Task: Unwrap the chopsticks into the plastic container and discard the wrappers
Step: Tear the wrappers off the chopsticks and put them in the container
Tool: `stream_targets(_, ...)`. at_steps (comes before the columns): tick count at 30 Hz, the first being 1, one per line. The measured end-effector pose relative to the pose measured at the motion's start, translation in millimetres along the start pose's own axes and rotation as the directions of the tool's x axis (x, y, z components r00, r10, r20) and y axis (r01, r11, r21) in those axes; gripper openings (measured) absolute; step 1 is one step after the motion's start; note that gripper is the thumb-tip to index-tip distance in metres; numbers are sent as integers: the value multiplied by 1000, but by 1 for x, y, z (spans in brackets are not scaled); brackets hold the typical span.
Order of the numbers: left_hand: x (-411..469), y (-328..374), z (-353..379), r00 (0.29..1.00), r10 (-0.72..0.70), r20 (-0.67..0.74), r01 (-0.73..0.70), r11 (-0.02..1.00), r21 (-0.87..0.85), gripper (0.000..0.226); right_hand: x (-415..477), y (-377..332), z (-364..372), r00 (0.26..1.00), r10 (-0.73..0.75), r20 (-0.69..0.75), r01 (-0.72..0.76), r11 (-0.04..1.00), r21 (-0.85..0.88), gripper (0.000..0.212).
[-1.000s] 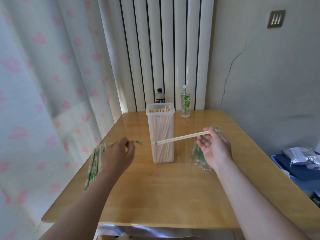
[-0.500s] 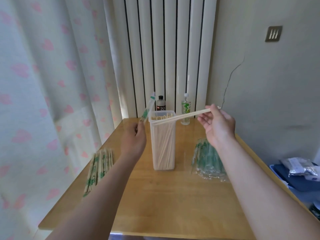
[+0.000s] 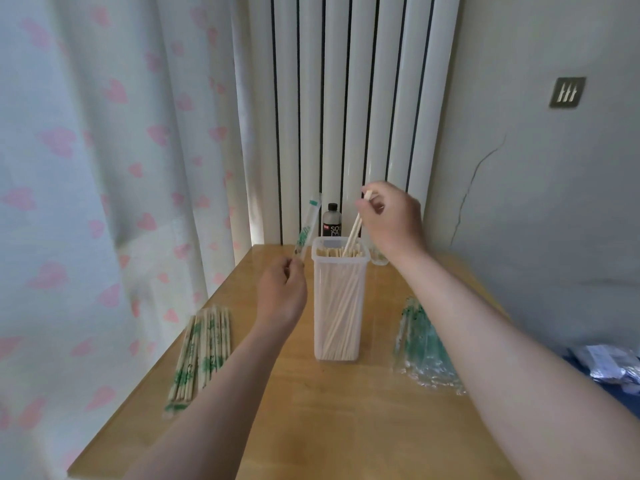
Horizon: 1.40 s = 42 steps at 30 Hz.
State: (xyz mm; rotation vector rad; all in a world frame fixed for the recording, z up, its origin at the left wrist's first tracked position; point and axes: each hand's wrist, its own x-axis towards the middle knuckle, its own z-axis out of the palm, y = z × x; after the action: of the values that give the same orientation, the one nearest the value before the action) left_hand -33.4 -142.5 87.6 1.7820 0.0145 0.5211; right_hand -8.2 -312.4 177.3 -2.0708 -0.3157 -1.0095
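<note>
A tall clear plastic container [image 3: 337, 306] full of bare chopsticks stands mid-table. Above its mouth my right hand [image 3: 391, 220] pinches a pair of bare chopsticks [image 3: 355, 230], tilted steeply with their lower ends inside the container. Left of the container my left hand [image 3: 282, 289] holds an empty clear wrapper with green print [image 3: 304, 233], which points upward. Several wrapped chopsticks [image 3: 201, 351] lie in a row on the table's left side. A heap of empty wrappers [image 3: 424, 348] lies to the right of the container.
The wooden table [image 3: 346, 417] stands against a white radiator [image 3: 346, 116]. A dark bottle [image 3: 331, 221] stands behind the container, and another bottle is mostly hidden by my right wrist. A curtain hangs at left. Blue and silvery things [image 3: 616, 372] lie beyond the table's right edge.
My right hand swung the bare chopsticks from lying level across the container to pointing steeply down into its mouth. My left hand lifted the empty wrapper and now holds it upright.
</note>
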Motion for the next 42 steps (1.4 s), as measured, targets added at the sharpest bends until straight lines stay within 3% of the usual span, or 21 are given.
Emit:
stream_targets(6,-1,-9,-5,999,-5,43,5,1000,1,28,-12,9,36,958,-5,286,58,982,-178,11)
stream_targets(10,-1,-15,-8,999,-8,37,8,1000,-6,26,-9,17,45,860,95,502,41,966,-254,36)
stream_targets(14,0,-17,-7,999,-16,40,16,1000,6,24,-7,20,43,772,204,602,-18,954,-299,50)
stream_targets(19,-4,-16,1,998,-3,56,2,1000,21,25,-2,21,46,750,248,614,-77,953,-291,49)
stream_targets(22,-9,-14,5,994,-5,105,7,1000,-16,27,-8,25,46,829,180,530,-90,977,-191,48)
stream_targets(25,-17,-10,10,970,3,242,11,998,-56,24,-18,28,32,964,141,224,-141,990,-18,37)
stream_targets(27,-24,-7,17,932,-10,363,34,998,-60,22,-22,37,14,987,160,1,-160,985,63,35)
stream_targets(30,-39,-7,39,843,-69,534,109,993,-44,22,-32,69,-19,944,251,-212,-233,967,108,36)
stream_targets(34,-56,-11,81,744,-133,655,167,986,11,21,-70,142,-57,881,368,-296,-389,921,-12,47)
stream_targets(38,-47,-30,133,791,-208,576,183,978,102,19,-122,209,-88,811,512,-282,-576,784,-232,39)
stream_targets(42,-30,-45,176,857,-249,451,159,960,229,25,-165,249,-98,721,653,-233,-691,649,-317,39)
